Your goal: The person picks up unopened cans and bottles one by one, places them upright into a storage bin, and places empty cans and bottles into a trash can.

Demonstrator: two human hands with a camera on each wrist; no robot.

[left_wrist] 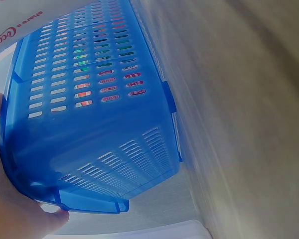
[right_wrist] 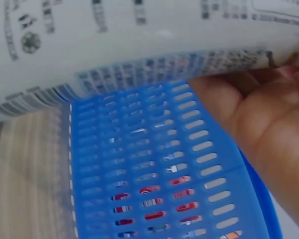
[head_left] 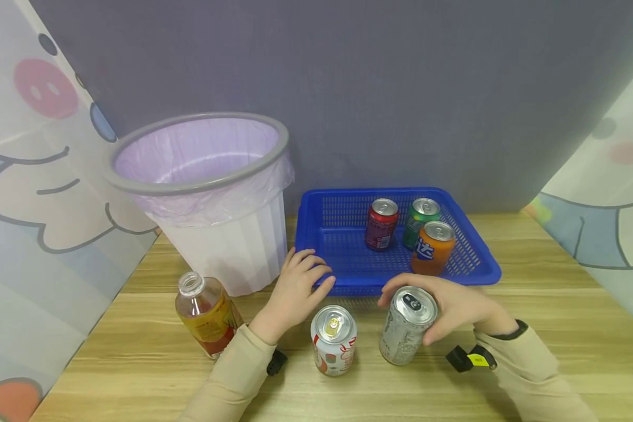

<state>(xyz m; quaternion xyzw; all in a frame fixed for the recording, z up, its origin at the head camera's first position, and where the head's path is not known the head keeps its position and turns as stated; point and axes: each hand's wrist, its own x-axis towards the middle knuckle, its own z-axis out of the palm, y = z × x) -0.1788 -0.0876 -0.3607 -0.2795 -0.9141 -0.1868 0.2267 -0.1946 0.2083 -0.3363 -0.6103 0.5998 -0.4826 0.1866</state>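
Observation:
My right hand (head_left: 448, 302) holds a silver-white can (head_left: 403, 331), with thumb and fingers on opposite sides just below its top. In the right wrist view the can's printed side (right_wrist: 139, 55) fills the upper part. The blue basket (head_left: 358, 281) lies just beyond it. At the basket's near left corner rests my left hand (head_left: 298, 287), fingers loosely spread over the rim. The left wrist view shows its fingertips (left_wrist: 57, 219) against the corner. A white can with red lettering (head_left: 333, 351) stands between my two hands.
Inside the basket stand a red can (head_left: 381, 228), a green can (head_left: 412, 225) and an orange can (head_left: 432, 252). A white bin (head_left: 232, 246) with a purple liner is at the left. An uncapped bottle (head_left: 211, 322) stands in front of it, beside my left forearm.

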